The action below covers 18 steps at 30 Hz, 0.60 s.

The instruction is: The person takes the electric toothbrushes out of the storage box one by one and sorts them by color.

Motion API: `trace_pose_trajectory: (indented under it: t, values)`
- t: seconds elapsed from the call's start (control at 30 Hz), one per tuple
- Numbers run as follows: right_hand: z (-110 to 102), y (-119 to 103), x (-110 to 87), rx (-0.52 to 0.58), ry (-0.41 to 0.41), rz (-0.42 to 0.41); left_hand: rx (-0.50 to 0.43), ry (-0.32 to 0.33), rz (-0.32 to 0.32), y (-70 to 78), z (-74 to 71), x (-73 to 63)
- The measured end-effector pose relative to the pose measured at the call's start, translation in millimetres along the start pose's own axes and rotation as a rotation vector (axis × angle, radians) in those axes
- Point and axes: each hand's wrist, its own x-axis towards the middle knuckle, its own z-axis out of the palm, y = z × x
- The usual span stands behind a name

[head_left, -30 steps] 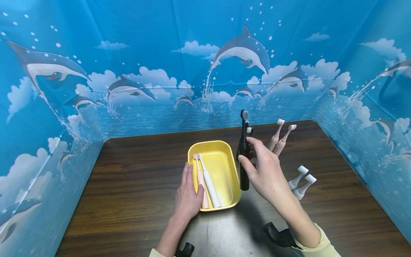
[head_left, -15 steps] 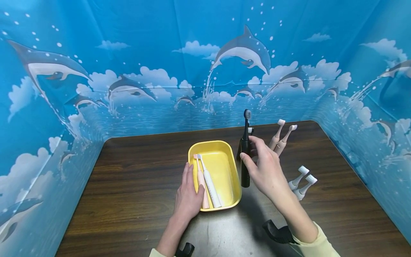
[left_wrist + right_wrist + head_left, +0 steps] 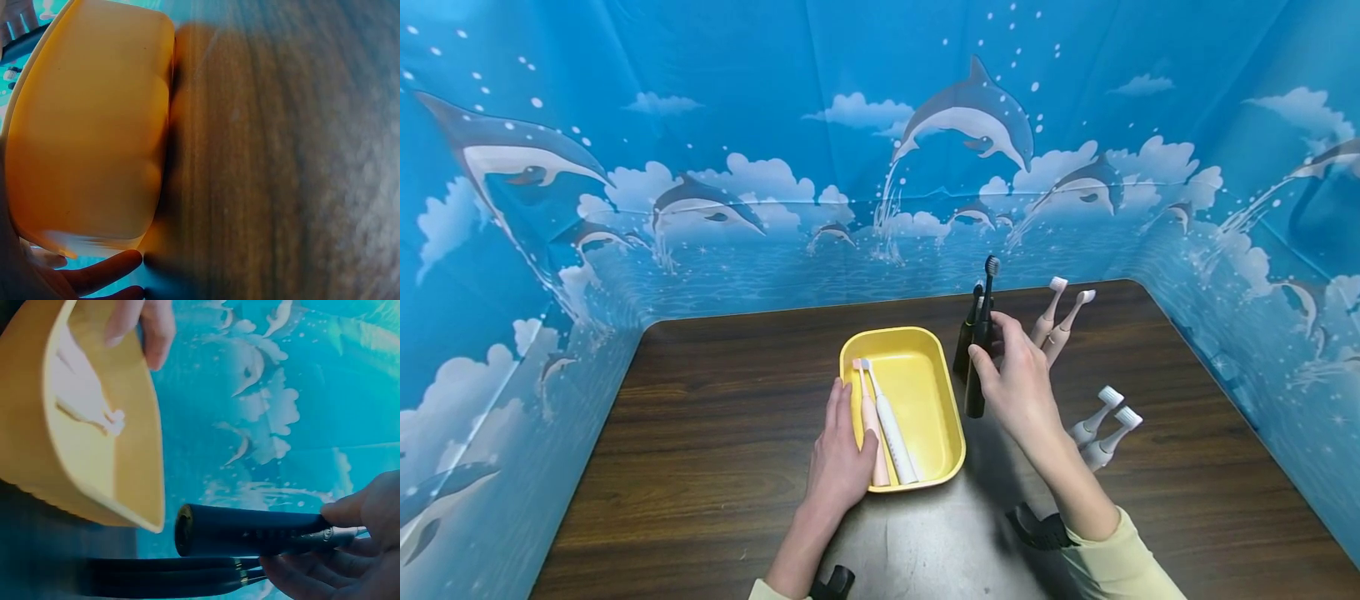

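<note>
In the head view my right hand [image 3: 1022,383] holds a black electric toothbrush [image 3: 976,387], head up and leaning slightly right, just right of the yellow tray [image 3: 925,400]. The right wrist view shows thumb and fingers around the upper part of its black handle [image 3: 262,531]. Close behind it stand other black toothbrushes [image 3: 962,346], partly covered. My left hand [image 3: 841,458] grips the tray's left wall, with its thumb over the rim. Inside the tray lie a pink toothbrush [image 3: 869,417] and a white toothbrush [image 3: 893,437], side by side along the left.
Two beige-pink toothbrushes [image 3: 1056,337] stand behind my right hand, partly hidden by it. Two white-grey toothbrushes [image 3: 1101,450] stand farther right and nearer, partly behind the forearm. A dolphin-print sheet [image 3: 820,183] rises around the dark wood table [image 3: 722,417].
My right hand has shifted slightly away from me with the black toothbrush, whose head now leans farther right. The left hand and tray have stayed put.
</note>
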Motion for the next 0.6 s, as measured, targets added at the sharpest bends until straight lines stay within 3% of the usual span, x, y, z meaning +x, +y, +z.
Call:
trace_pose_trajectory:
  t: [0.6]
  values:
    - [23.6,30.4,4.5,0.01,0.122,0.056,0.0,0.003,0.006,-0.1,0.0,-0.1]
